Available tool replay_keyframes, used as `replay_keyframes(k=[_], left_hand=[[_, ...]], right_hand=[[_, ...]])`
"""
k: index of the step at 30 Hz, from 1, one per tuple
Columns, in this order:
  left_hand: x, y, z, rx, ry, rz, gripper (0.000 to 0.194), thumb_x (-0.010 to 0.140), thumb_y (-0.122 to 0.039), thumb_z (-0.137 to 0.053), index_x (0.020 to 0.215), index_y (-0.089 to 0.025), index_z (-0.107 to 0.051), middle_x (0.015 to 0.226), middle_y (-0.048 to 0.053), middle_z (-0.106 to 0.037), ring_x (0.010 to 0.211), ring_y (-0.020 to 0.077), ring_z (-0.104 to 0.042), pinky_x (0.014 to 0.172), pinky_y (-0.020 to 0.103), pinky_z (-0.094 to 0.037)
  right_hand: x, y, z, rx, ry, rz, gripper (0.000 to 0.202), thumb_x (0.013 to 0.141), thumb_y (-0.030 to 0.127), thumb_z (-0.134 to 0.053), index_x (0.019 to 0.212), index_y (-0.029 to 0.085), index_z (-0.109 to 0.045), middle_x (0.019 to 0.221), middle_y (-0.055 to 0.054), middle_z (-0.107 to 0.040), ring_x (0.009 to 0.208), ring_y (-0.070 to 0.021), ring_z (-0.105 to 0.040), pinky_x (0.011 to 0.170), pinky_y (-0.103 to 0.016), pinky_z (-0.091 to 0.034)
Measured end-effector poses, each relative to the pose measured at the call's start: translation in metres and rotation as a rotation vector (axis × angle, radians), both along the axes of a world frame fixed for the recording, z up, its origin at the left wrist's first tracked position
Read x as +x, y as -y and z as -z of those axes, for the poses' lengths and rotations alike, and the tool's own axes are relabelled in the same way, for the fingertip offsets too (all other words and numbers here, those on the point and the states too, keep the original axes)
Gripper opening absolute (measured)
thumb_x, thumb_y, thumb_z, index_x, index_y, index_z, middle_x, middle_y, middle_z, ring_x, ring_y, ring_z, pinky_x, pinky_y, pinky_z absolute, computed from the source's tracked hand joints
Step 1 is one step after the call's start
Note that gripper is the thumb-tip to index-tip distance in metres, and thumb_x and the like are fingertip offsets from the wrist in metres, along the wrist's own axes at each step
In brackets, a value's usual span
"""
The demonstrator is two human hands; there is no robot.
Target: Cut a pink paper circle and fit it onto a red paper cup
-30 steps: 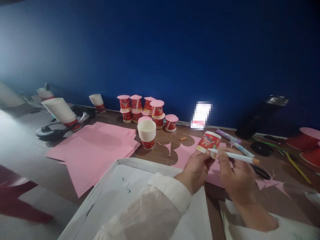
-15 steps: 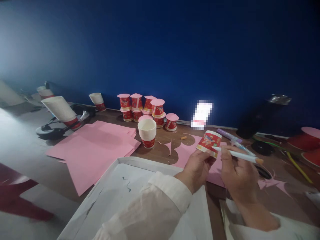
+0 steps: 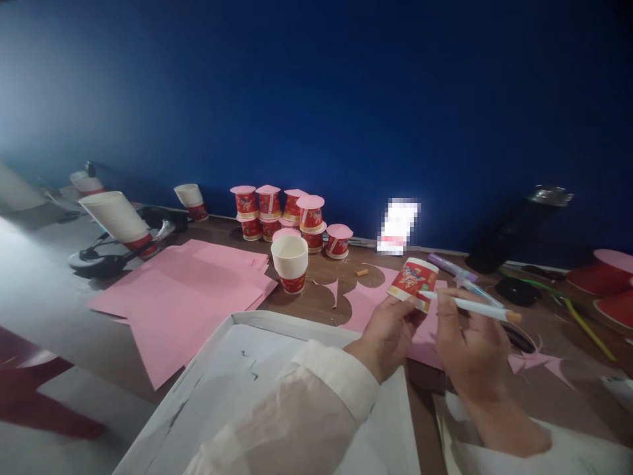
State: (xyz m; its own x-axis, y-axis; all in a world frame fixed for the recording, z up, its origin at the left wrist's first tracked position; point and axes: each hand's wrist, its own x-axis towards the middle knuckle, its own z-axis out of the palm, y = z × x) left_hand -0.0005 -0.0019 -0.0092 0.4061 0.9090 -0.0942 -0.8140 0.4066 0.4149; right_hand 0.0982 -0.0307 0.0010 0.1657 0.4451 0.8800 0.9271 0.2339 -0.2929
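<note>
My left hand [image 3: 390, 330] grips a red paper cup [image 3: 411, 280] with a printed figure and a white end, tilted above pink paper [image 3: 363, 305] with round cut-outs. In my right hand [image 3: 472, 346] is a white pen [image 3: 469, 305] with an orange end, its tip at the side of the cup. Left of the hands stands a stack of nested cups [image 3: 290, 264], open end up. Behind it are several red cups topped with pink paper discs [image 3: 310, 202], some piled in two levels.
Pink sheets [image 3: 192, 284] lie at the left beside a white box lid [image 3: 237, 320]. A taller tilted cup stack [image 3: 119, 218] is further left. At the right are a dark bottle [image 3: 514, 224], a purple marker [image 3: 448, 266] and black scissors handles [image 3: 521, 340]. A blurred bright phone [image 3: 398, 226] leans by the blue wall.
The view has shifted very slightly, so the table objects sit a little further left. Both hands keep their hold, with the pen tip still at the cup.
</note>
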Motion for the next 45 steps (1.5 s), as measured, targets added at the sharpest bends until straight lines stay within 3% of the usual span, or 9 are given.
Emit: replay_keyframes(k=[9,23,36,45], left_hand=[[-0.0009,0.0003,-0.0019,0.0,0.033,0.001,0.029,0.066,-0.02,-0.087,0.092,-0.016,-0.074,0.098,0.007,-0.075,0.093,0.0172,-0.066,0.1,0.03,-0.047],[-0.0004,-0.0002,-0.001,-0.014,0.025,0.005,0.024,0.069,-0.019,-0.084,0.09,-0.014,-0.073,0.1,0.008,-0.074,0.094,0.0168,-0.066,0.103,0.031,-0.045],[-0.0008,0.0002,-0.0011,-0.012,0.018,0.007,0.028,0.069,-0.02,-0.084,0.094,-0.014,-0.075,0.101,0.009,-0.075,0.094,0.0176,-0.067,0.101,0.03,-0.047],[-0.0013,0.0004,-0.0019,-0.008,0.026,0.013,0.024,0.071,-0.018,-0.081,0.094,-0.015,-0.074,0.101,0.009,-0.075,0.095,0.0176,-0.067,0.103,0.031,-0.047]], right_hand=[[0.0048,0.0028,-0.0028,-0.014,-0.147,0.007,0.031,0.102,0.038,-0.055,0.102,0.015,-0.075,0.099,-0.016,-0.08,0.101,-0.0313,-0.076,0.09,-0.043,-0.057],[0.0068,-0.0035,0.004,0.026,0.045,0.052,0.029,0.102,0.037,-0.056,0.097,0.015,-0.074,0.092,-0.014,-0.08,0.087,-0.028,-0.076,0.08,-0.037,-0.056],[0.0031,-0.0012,-0.0014,0.032,0.053,0.002,0.022,0.101,0.032,-0.058,0.098,0.017,-0.073,0.095,-0.012,-0.08,0.087,-0.0252,-0.076,0.08,-0.034,-0.057],[0.0074,-0.0047,0.0071,0.026,0.022,0.091,0.033,0.101,0.043,-0.055,0.096,0.016,-0.074,0.09,-0.014,-0.079,0.082,-0.027,-0.074,0.076,-0.038,-0.056]])
